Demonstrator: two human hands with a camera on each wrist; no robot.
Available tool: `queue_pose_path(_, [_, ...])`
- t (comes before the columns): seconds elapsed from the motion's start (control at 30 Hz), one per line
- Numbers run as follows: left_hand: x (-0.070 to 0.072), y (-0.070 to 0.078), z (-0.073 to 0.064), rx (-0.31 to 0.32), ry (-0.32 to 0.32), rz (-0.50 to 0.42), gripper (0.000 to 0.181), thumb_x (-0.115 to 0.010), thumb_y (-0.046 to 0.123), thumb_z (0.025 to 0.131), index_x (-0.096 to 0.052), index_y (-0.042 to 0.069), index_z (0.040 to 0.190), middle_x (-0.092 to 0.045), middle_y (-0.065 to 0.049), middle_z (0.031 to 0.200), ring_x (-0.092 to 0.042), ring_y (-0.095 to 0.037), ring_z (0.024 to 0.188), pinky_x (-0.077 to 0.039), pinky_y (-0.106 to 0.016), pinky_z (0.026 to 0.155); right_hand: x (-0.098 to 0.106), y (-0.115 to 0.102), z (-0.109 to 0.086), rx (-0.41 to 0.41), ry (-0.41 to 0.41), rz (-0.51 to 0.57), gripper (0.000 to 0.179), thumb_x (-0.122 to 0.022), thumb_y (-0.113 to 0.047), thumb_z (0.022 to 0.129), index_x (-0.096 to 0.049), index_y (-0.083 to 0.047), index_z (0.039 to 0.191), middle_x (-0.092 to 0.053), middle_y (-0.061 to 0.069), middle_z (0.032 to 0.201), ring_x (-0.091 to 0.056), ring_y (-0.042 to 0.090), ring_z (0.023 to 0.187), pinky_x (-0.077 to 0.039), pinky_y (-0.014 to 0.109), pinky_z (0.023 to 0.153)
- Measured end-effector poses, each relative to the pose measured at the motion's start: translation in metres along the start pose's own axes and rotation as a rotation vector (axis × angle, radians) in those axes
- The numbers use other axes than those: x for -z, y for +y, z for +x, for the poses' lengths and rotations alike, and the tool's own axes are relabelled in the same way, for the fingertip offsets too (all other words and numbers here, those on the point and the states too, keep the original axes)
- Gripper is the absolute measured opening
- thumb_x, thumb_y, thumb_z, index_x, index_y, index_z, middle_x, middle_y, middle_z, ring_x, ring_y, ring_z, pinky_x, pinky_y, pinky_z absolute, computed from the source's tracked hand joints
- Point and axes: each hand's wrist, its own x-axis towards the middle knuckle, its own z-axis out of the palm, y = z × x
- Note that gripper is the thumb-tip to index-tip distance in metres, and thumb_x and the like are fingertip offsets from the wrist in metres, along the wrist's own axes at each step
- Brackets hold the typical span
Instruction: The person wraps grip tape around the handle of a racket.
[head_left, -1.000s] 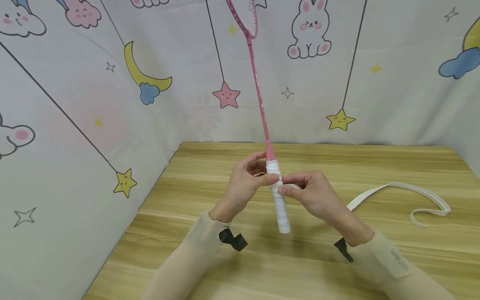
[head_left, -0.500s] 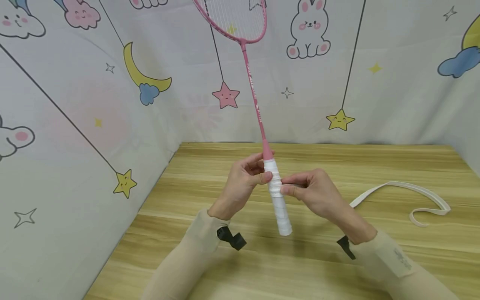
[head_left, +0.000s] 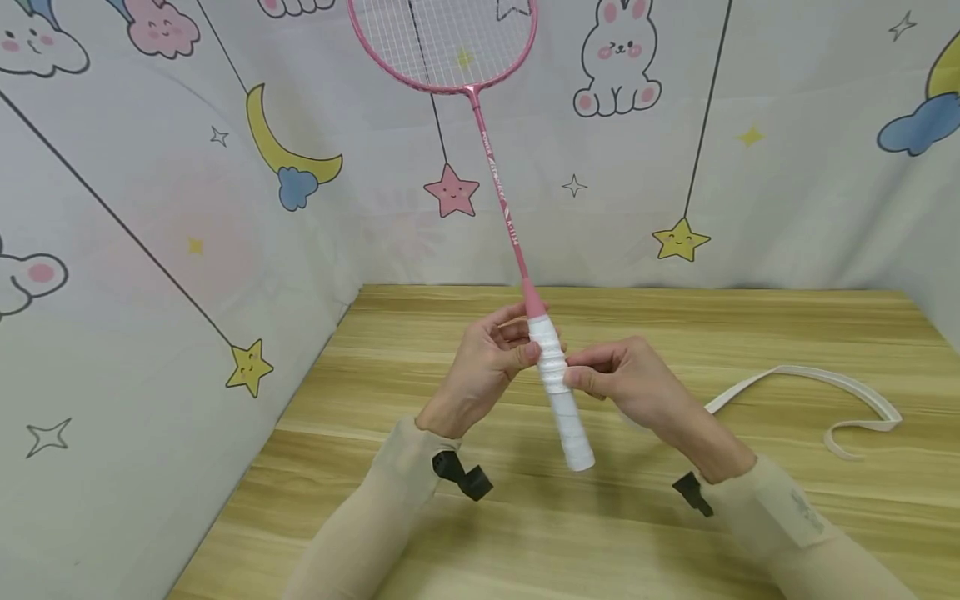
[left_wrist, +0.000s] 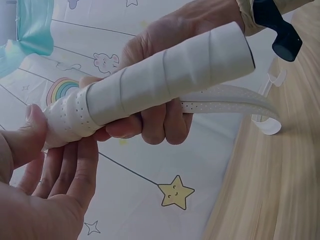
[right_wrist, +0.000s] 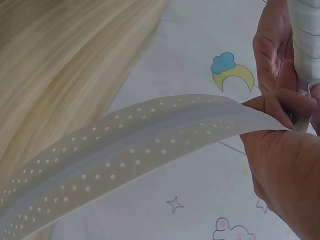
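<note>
A pink badminton racket (head_left: 501, 192) leans up and to the left, its head partly out of the head view. My left hand (head_left: 487, 362) holds the upper part of its white handle (head_left: 567, 425) between thumb and fingers. Beside the handle, my right hand (head_left: 637, 383) pinches a white perforated grip tape (right_wrist: 125, 145). Overlapping turns of tape go round the upper handle; a smoother white wrap covers the lower part, as the left wrist view shows. From my right hand the tape trails across to the table, partly hidden behind the wrist in the head view.
The tape's loose end (head_left: 862, 423) curls on the wooden table (head_left: 787, 542) at the right. Behind the table hangs a white cloth (head_left: 810, 192) printed with stars and rabbits. A teal item (left_wrist: 30, 37) shows at the upper left of the left wrist view.
The racket has turned about its handle, so its head now faces the camera more broadly. Its top has tilted left and the handle's end has shifted right. Both hands stay at the handle.
</note>
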Motion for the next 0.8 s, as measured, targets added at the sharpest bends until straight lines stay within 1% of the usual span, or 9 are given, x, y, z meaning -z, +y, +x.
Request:
queue_pose_path(0.1, [0.0, 0.0, 0.001, 0.006, -0.021, -0.059, 0.056, -0.078, 0.008, 0.096, -0.051, -0.001, 0.144, -0.08, 0.002, 0.105, -0.081, -0.012, 0.1, -0.064, -0.023, 0.092, 0.0, 0.0, 0.0, -0.007, -0.025, 0.026, 0.036, -0.078, -0.023, 0.102, -0.078, 0.007, 0.124, -0.078, -0.015, 0.097, -0.062, 0.006, 0.09, -0.056, 0.026, 0.087])
queue_pose_path(0.2, [0.001, 0.0, 0.001, 0.008, -0.055, -0.105, 0.066, -0.089, 0.025, 0.082, -0.056, 0.006, 0.135, -0.082, 0.0, 0.108, -0.081, -0.012, 0.103, -0.064, -0.024, 0.095, 0.0, 0.0, 0.0, -0.008, -0.041, 0.04, 0.036, -0.078, -0.021, 0.103, -0.077, 0.008, 0.124, -0.074, -0.014, 0.092, -0.057, 0.008, 0.085, -0.053, 0.026, 0.082])
queue_pose_path(0.23, [0.001, 0.0, 0.0, 0.008, -0.064, -0.109, 0.065, -0.089, 0.026, 0.082, -0.057, 0.006, 0.134, -0.082, 0.0, 0.108, -0.081, -0.012, 0.103, -0.064, -0.024, 0.095, 0.0, -0.001, -0.001, -0.007, -0.043, 0.036, 0.036, -0.077, -0.021, 0.103, -0.077, 0.008, 0.124, -0.074, -0.014, 0.093, -0.058, 0.008, 0.086, -0.053, 0.026, 0.083])
queue_pose_path(0.3, [0.001, 0.0, 0.0, 0.003, -0.073, -0.091, 0.053, -0.084, 0.017, 0.092, -0.058, 0.004, 0.136, -0.082, 0.0, 0.11, -0.08, -0.012, 0.106, -0.064, -0.026, 0.099, 0.0, 0.0, -0.001, -0.001, -0.035, 0.023, 0.035, -0.077, -0.019, 0.103, -0.077, 0.008, 0.125, -0.076, -0.011, 0.095, -0.061, 0.006, 0.089, -0.053, 0.026, 0.085])
queue_pose_path(0.37, [0.0, 0.0, -0.002, -0.01, -0.054, -0.022, 0.043, -0.074, 0.006, 0.102, -0.058, 0.0, 0.142, -0.081, -0.002, 0.115, -0.079, -0.012, 0.107, -0.063, -0.028, 0.101, -0.001, 0.0, 0.0, 0.005, -0.004, 0.007, 0.033, -0.077, -0.018, 0.103, -0.078, 0.007, 0.124, -0.08, -0.007, 0.1, -0.066, 0.005, 0.093, -0.056, 0.026, 0.089])
queue_pose_path(0.43, [-0.003, 0.0, -0.003, -0.032, -0.009, 0.109, 0.045, -0.064, -0.001, 0.106, -0.056, 0.0, 0.151, -0.079, -0.006, 0.121, -0.077, -0.011, 0.108, -0.062, -0.029, 0.101, -0.003, 0.001, 0.0, 0.013, 0.04, -0.01, 0.031, -0.078, -0.016, 0.103, -0.078, 0.006, 0.124, -0.084, 0.001, 0.106, -0.07, 0.005, 0.096, -0.058, 0.027, 0.093])
queue_pose_path(0.6, [-0.014, -0.002, -0.004, -0.082, 0.118, 0.471, 0.067, -0.077, 0.008, 0.101, -0.051, 0.01, 0.162, -0.072, -0.018, 0.125, -0.071, -0.009, 0.103, -0.058, -0.026, 0.09, -0.009, 0.001, 0.002, 0.028, 0.141, -0.034, 0.028, -0.079, -0.014, 0.101, -0.08, 0.006, 0.121, -0.084, 0.014, 0.109, -0.074, 0.007, 0.092, -0.061, 0.025, 0.087])
queue_pose_path(0.67, [-0.016, -0.004, -0.003, -0.098, 0.15, 0.533, 0.071, -0.082, 0.009, 0.098, -0.052, 0.01, 0.162, -0.072, -0.02, 0.121, -0.071, -0.01, 0.1, -0.057, -0.025, 0.085, -0.012, 0.0, 0.002, 0.03, 0.164, -0.046, 0.027, -0.08, -0.015, 0.1, -0.081, 0.005, 0.119, -0.084, 0.016, 0.109, -0.073, 0.008, 0.091, -0.061, 0.024, 0.084])
queue_pose_path(0.8, [-0.017, -0.006, -0.002, -0.109, 0.193, 0.531, 0.07, -0.083, 0.007, 0.097, -0.054, 0.007, 0.16, -0.074, -0.021, 0.115, -0.071, -0.01, 0.095, -0.056, -0.024, 0.081, -0.017, -0.001, 0.003, 0.023, 0.188, -0.074, 0.027, -0.082, -0.016, 0.099, -0.082, 0.004, 0.117, -0.084, 0.017, 0.107, -0.071, 0.01, 0.088, -0.06, 0.024, 0.079])
